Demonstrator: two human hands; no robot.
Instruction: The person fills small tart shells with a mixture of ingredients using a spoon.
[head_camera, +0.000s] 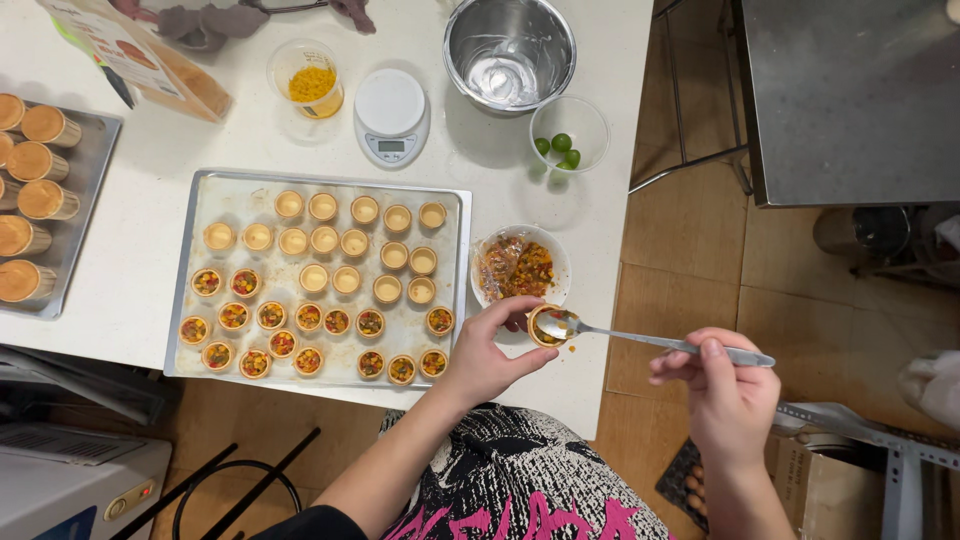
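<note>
Left hand (487, 352) pinching a small tart shell (543, 326) between thumb and fingertips, held just off the table edge, below the bowl of filling (520, 265). Right hand (725, 385) closed round a spoon (640, 338), long axis running near level from right to left, bowl end tipped into the shell. Tray (455, 200) of shells lying just left of the left hand, nearer to it than to the right

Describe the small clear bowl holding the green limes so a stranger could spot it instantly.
Start at the steel mixing bowl at the white counter's far edge. Just nearer, to its right, sits the clear bowl. Unlike the corn cup, it holds small green limes.
</note>
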